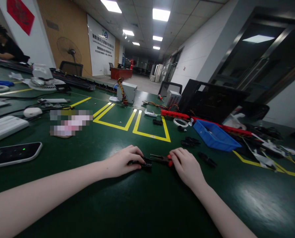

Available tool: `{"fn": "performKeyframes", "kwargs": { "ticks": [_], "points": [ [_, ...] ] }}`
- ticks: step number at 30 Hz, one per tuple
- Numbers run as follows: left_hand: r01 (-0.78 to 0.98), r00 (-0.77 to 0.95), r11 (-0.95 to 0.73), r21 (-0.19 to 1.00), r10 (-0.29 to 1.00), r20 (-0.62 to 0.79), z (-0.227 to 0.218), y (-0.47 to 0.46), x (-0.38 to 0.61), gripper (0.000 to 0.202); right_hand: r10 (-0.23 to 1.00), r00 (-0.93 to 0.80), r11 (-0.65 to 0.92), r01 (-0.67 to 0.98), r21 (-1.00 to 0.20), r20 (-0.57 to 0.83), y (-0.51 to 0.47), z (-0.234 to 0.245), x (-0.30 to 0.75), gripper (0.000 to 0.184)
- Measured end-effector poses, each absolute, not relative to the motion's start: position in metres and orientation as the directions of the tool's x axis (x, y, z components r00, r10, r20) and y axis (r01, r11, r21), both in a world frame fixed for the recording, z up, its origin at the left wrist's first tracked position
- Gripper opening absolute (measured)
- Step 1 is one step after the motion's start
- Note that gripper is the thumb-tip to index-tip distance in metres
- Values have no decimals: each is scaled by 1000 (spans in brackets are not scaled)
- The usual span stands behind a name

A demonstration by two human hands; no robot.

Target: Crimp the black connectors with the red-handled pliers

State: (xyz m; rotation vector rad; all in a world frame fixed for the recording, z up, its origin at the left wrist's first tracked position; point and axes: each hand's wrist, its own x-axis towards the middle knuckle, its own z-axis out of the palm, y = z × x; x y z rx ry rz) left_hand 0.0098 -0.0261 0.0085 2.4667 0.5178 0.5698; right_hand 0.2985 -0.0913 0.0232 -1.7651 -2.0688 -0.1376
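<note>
In the middle of the green table, my left hand (127, 161) is closed around a small black plastic part (146, 162), which lies low at the tabletop. Most of that part is covered by my fingers, so its exact kind does not show. My right hand (187, 163) grips pliers (161, 158) by their red handles. Their narrow dark jaws point left, toward the black part, and look slightly apart. Whether the jaw tips touch the part I cannot tell.
Right of my hands are more black parts (190, 141), another black piece (207, 159) and a blue bin (215, 135). A phone-like device (15, 153) lies at left. Yellow tape (151, 136) marks the green table (142, 208). A metal box with cables (129, 92) stands farther back. Another person (6, 46) sits far left.
</note>
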Motion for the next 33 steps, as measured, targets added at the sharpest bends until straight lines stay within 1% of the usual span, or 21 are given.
{"fn": "performKeyframes", "kwargs": {
  "ticks": [4,6,9,13,17,21,23,26,29,30,31,32,33],
  "points": [
    [248,833,-767,592,480,273,9,-27,9,26,944,-42,139,951,-276,329,-94,33,316,46],
    [243,834,-765,596,478,275,9,-28,9,25,959,-15,97,955,-278,284,-97,39,324,46],
    [237,835,-761,604,478,273,9,-27,10,24,976,26,30,968,-250,216,-102,44,324,40],
    [255,837,-750,610,487,249,9,-27,10,23,981,131,-95,967,-235,143,-106,42,308,37],
    [273,839,-750,602,492,232,10,-28,10,22,972,225,-198,944,-264,74,-105,38,298,38],
    [270,836,-754,598,492,242,12,-29,10,22,966,258,-241,914,-328,11,-101,36,300,41],
    [263,835,-752,604,491,249,13,-30,10,23,969,248,-232,899,-372,-4,-100,35,302,41],
    [266,831,-745,611,499,247,15,-32,11,24,974,226,-200,880,-430,9,-102,35,308,42],
    [268,829,-741,616,503,243,15,-32,11,24,985,148,-93,889,-449,88,-106,34,318,44],
    [265,832,-740,618,500,242,15,-32,11,23,984,63,11,909,-417,164,-107,33,322,45],
    [262,834,-740,620,497,241,15,-32,11,23,973,-27,107,930,-351,227,-109,32,325,48],
    [259,836,-739,622,494,239,15,-31,11,23,960,-91,166,947,-276,266,-110,30,327,52],
    [259,838,-737,624,492,234,15,-30,11,24,953,-132,195,956,-220,273,-112,27,328,55]
  ]
}}
